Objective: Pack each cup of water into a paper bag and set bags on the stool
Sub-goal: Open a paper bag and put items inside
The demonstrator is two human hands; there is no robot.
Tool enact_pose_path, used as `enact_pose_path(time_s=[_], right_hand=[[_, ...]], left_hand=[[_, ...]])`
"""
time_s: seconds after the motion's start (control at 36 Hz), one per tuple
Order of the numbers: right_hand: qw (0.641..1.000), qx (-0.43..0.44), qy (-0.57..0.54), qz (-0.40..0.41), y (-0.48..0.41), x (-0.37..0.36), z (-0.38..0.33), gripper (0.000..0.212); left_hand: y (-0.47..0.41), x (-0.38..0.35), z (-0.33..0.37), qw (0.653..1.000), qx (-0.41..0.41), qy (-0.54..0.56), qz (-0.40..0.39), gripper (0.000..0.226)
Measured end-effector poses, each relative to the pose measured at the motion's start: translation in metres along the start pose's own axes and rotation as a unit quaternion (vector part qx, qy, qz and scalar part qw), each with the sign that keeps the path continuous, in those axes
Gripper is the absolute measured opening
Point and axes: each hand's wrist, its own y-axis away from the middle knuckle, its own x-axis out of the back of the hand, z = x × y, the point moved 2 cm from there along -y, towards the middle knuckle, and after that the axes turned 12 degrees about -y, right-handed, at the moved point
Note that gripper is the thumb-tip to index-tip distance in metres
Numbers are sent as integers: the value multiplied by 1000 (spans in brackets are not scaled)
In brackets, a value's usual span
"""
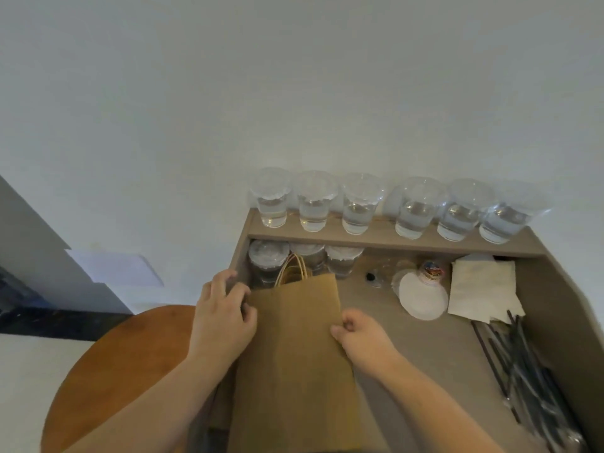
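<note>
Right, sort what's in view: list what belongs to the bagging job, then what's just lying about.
Job: paper bag, gripped by left hand and right hand; cups of water; stool.
Lying about: napkins; black straws; round white discs.

On my feed a plain white wall fills most of the view, softly and evenly lit. Below it stands a grey-brown desk with a raised back ledge. Far left I see a grey panel, a dark strip at its foot — then pale floor.
</note>
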Motion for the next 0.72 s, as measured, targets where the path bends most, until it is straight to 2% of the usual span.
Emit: enact_pose_path(time_s=[0.11, 0.25, 0.42, 0.56, 0.64, 0.72], right_hand=[[999, -25, 9, 29, 6, 0, -7, 20], [994, -73, -78, 34, 15, -4, -10, 25], [998, -14, 53, -22, 10, -5, -33, 19], [985, 51, 153, -61, 19, 42, -64, 21], [980, 103, 154, -73, 37, 88, -82, 18], [981, 136, 78, -110, 58, 135, -92, 18]], left_hand=[[0, -1, -1, 1000, -9, -3, -2, 15], [-3, 0, -2, 1000, -2, 19, -5, 15], [-3, 6, -1, 999, 13, 33, 5, 12], [1, 5, -2, 996, 32, 75, 36, 16], [1, 7, -3, 991, 74, 92, 59, 19], [-1, 17, 3, 984, 108, 109, 85, 32]])
